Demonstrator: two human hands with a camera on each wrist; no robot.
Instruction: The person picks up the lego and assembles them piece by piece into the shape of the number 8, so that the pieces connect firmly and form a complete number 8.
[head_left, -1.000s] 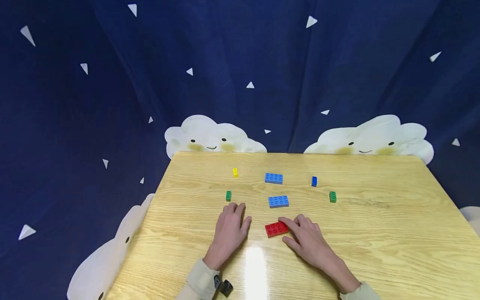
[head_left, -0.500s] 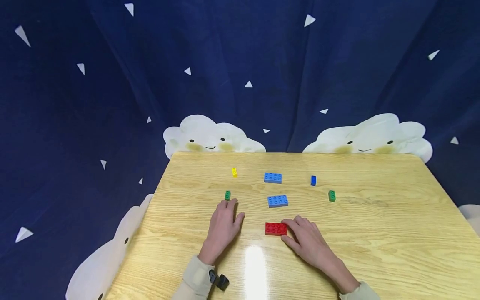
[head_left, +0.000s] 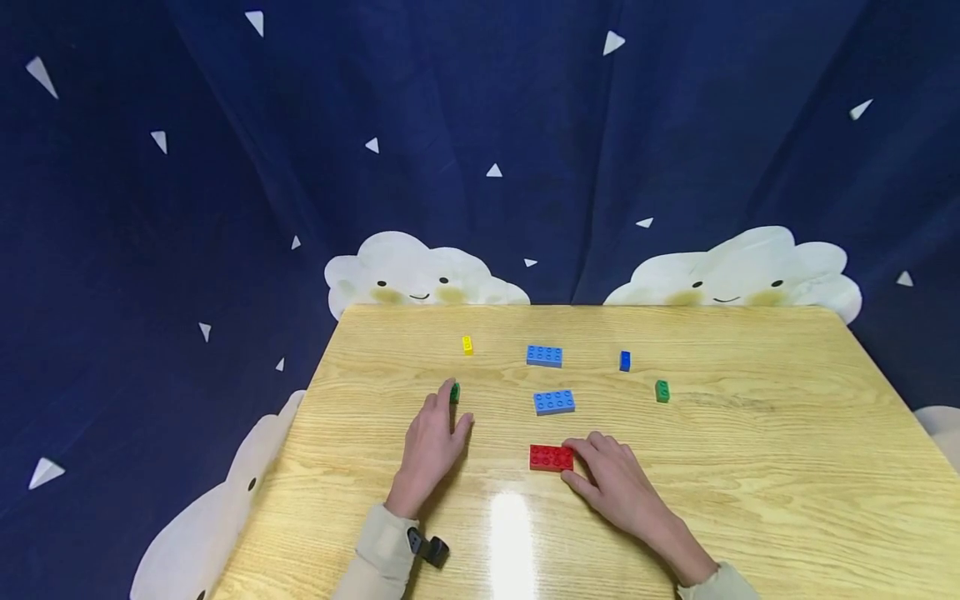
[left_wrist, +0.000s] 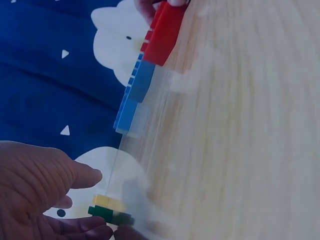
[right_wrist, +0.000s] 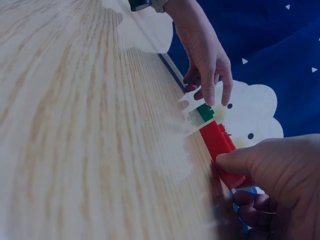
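My right hand (head_left: 618, 483) pinches the right end of a red eight-stud brick (head_left: 550, 457) between thumb and forefinger, low on the table. Its thumb lies along the brick's side in the right wrist view, where the red brick (right_wrist: 218, 145) partly shows. To the left, my left hand (head_left: 431, 440) reaches over a small green brick (head_left: 455, 394), with the forefinger beside it and hiding part of it. From the left wrist view, the thumb stands apart from this green brick (left_wrist: 102, 213); whether a finger touches it I cannot tell.
Two light-blue eight-stud bricks (head_left: 554, 402) lie beyond the red one. Farther back are a small yellow brick (head_left: 467, 345) and a small dark-blue brick (head_left: 625, 361). A second green brick (head_left: 662, 391) lies at right. A dark-blue curtain hangs behind the wooden table (head_left: 750, 467).
My left hand has moved left and forward to the near green brick. The right thumb and forefinger have closed on the red brick, which has turned slightly and now lies straighter.
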